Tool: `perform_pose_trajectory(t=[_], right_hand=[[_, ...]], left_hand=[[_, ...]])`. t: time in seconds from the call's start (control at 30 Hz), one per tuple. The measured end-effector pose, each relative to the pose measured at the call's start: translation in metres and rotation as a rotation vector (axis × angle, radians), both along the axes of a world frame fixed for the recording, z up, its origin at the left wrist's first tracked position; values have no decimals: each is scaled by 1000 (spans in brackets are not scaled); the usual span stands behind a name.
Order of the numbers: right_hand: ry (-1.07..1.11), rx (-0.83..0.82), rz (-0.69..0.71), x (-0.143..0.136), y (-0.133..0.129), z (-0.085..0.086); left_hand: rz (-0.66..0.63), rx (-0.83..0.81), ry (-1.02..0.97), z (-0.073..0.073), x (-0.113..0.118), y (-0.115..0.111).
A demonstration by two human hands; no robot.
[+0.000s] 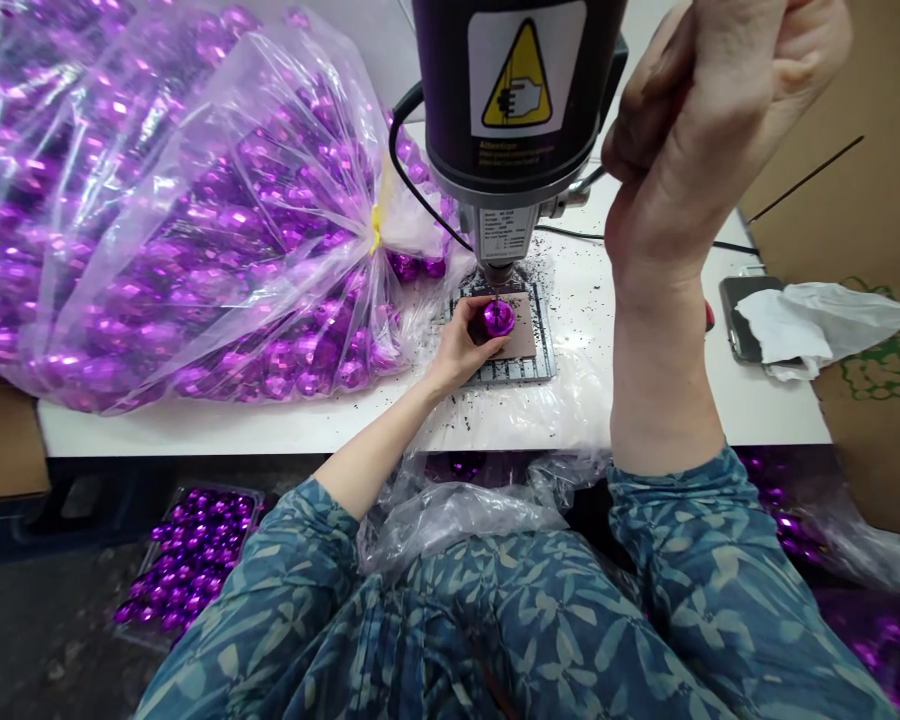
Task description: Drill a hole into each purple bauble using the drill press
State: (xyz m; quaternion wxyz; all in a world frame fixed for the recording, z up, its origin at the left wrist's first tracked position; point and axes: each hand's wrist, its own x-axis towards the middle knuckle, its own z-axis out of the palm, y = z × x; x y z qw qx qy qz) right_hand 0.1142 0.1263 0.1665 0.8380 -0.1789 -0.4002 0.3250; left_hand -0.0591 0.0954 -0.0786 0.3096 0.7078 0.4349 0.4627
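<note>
My left hand (465, 343) grips a shiny purple ball (499, 317) between thumb and fingers. The ball rests on a flat tan board (523, 330), which lies on the slotted metal base (544, 350) of a bench drill press (521, 100). Directly over the ball, the drill's chuck (497, 270) points down and a thin bit appears to meet the ball's top. My right hand (690, 120) is raised at the right of the drill, its fingers curled round what looks like the feed lever (586, 183); most of the grip is hidden by the hand.
A large clear bag (195, 200) of purple faceted balls, tied with yellow, fills the left of the white table (330, 425). Dark shavings surround the base. A phone (746, 315) lies under white tissue (817, 320) at right, near a cardboard box (870, 180). A tray of balls (195, 550) sits below left.
</note>
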Motion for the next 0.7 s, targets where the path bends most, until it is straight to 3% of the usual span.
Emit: perform_pose_trajectory(t=[0.1, 0.3, 0.57, 0.7], right_hand=[[-34, 86, -27, 1, -1, -8], [-111, 267, -228, -2, -1, -28], [-169, 164, -300, -5, -36, -44], [-214, 125, -359, -4, -39, -54]], left_hand=[[7, -12, -43, -2, 5, 0], [23, -78, -89, 5, 7, -4], [32, -103, -85, 10, 7, -6], [23, -94, -83, 11, 6, -6]])
